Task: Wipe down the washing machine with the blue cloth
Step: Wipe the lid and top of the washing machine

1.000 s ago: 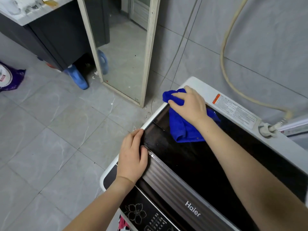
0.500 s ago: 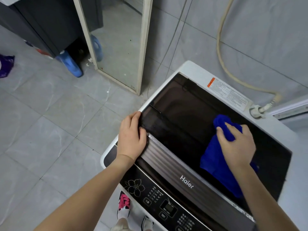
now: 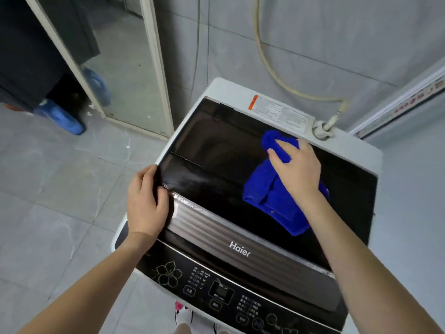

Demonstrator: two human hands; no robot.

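A white top-loading washing machine (image 3: 216, 88) with a glossy black lid (image 3: 216, 150) fills the middle and right. The blue cloth (image 3: 267, 196) lies crumpled on the right half of the lid, its far end near the back edge. My right hand (image 3: 298, 167) presses flat on the cloth with fingers stretched toward the back, and cloth bunches around the fingertips. My left hand (image 3: 144, 201) rests on the lid's left edge, thumb on the dark glass and fingers along the white rim.
A beige hose (image 3: 269, 66) runs down the tiled wall to an inlet fitting (image 3: 321, 131) at the machine's back right. The control panel (image 3: 221, 292) is at the front. A tall mirror (image 3: 125, 68) leans at left, with a blue bottle (image 3: 60, 119) on the floor.
My right hand has swept the cloth from the lid's back left corner across to the right side, then up toward the back edge. My left hand has stayed on the left edge.
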